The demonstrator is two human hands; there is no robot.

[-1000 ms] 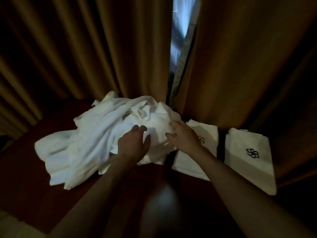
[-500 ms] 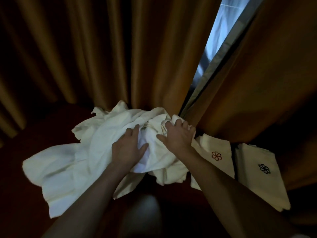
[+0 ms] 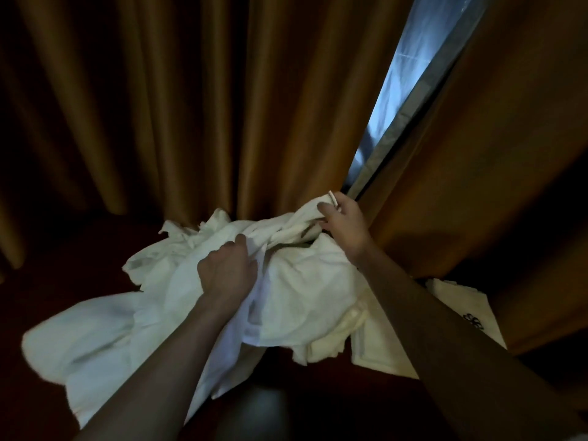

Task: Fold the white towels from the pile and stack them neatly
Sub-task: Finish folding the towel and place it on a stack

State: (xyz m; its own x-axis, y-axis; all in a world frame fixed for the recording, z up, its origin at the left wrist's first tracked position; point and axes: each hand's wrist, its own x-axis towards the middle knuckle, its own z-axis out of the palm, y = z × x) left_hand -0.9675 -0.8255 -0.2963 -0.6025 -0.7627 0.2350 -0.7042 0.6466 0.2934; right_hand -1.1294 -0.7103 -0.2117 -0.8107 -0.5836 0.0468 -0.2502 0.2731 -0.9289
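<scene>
My right hand (image 3: 345,226) pinches a raised edge of crumpled white cloth towel at the far side of the heap, fingers curled round the fabric just below the gap in the curtains. My left hand (image 3: 227,272) grips a fold nearer the middle, fingers buried in the cloth. Both hold parts of the loose pile of white towels (image 3: 152,316), which sprawls over the dark reddish table (image 3: 318,393), mostly to the left. Under my right forearm I see a folded white towel (image 3: 375,351), partly covered by the pile, and beside it, further right, another folded white towel with a dark flower emblem (image 3: 467,310). Heavy brown pleated curtains (image 3: 191,106) hang behind.
</scene>
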